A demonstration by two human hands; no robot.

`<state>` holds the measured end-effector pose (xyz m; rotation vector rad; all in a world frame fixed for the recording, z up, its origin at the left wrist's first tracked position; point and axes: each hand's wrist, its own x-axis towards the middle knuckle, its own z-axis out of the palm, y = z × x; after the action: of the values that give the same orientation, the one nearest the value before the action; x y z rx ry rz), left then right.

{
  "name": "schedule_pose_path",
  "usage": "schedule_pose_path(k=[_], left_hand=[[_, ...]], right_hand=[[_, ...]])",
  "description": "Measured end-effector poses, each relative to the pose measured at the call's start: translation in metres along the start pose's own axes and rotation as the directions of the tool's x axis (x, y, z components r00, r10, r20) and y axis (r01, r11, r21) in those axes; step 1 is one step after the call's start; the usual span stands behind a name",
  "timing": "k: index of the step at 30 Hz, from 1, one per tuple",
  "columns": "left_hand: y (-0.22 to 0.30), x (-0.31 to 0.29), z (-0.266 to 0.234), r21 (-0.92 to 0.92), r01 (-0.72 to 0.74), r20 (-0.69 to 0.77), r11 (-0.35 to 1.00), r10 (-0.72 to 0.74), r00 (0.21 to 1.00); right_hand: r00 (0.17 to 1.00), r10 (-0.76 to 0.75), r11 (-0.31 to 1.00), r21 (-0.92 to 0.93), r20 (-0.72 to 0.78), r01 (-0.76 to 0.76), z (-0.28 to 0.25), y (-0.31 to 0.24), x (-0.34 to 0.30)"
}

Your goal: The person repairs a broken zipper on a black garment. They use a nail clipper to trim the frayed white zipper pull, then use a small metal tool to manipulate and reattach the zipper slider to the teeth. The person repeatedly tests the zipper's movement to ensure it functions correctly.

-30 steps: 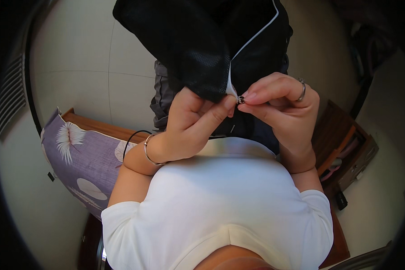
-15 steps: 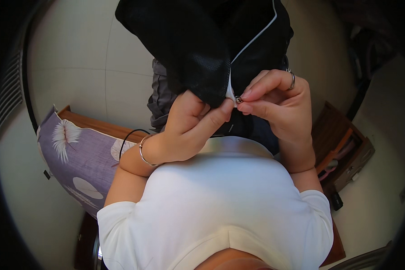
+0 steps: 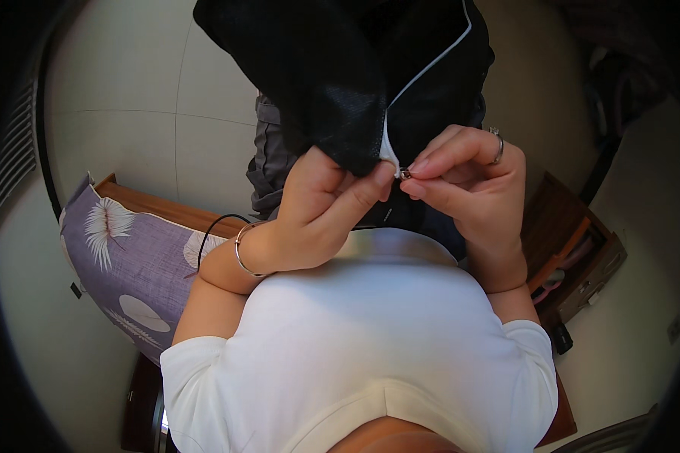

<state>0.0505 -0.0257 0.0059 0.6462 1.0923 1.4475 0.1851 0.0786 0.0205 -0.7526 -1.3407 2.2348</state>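
Note:
A black garment point(image 3: 336, 98) with a thin white trim point(image 3: 431, 62) lies over my lap and hangs beyond my hands. My left hand point(image 3: 325, 204) pinches the garment's near edge between thumb and fingers, where a white strip point(image 3: 387, 147) shows. Between the thumb and fingertip of my right hand point(image 3: 472, 174) is a small shiny metal piece point(image 3: 406, 173), right beside the end of the white strip. It is too small to tell its exact kind, or whether it is joined to the strip. The left fingertips are partly hidden behind the cloth.
On the left is a seat or bed edge with a purple leaf-patterned cover point(image 3: 140, 257) and a wooden rail point(image 3: 159, 204). An open wooden drawer or box point(image 3: 574, 264) stands at the right. Pale floor tiles point(image 3: 128, 90) lie beyond.
My right hand has shifted slightly right and down with the small metal piece, a little farther from my left thumb. The left hand has barely moved.

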Motion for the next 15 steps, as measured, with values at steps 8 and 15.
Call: schedule_pose_path(k=[8,15], left_hand=[[-0.005,0.006,-0.001,-0.395,0.007,0.075,0.919,0.024,0.997],[-0.012,0.011,0.023,-0.512,-0.084,-0.144,0.855,0.011,0.989]], right_hand=[[0.986,-0.101,0.994,0.027,-0.132,0.105,-0.016,0.011,-0.013],[0.89,-0.45,0.753,-0.568,-0.073,0.333,0.006,0.017,-0.03]])
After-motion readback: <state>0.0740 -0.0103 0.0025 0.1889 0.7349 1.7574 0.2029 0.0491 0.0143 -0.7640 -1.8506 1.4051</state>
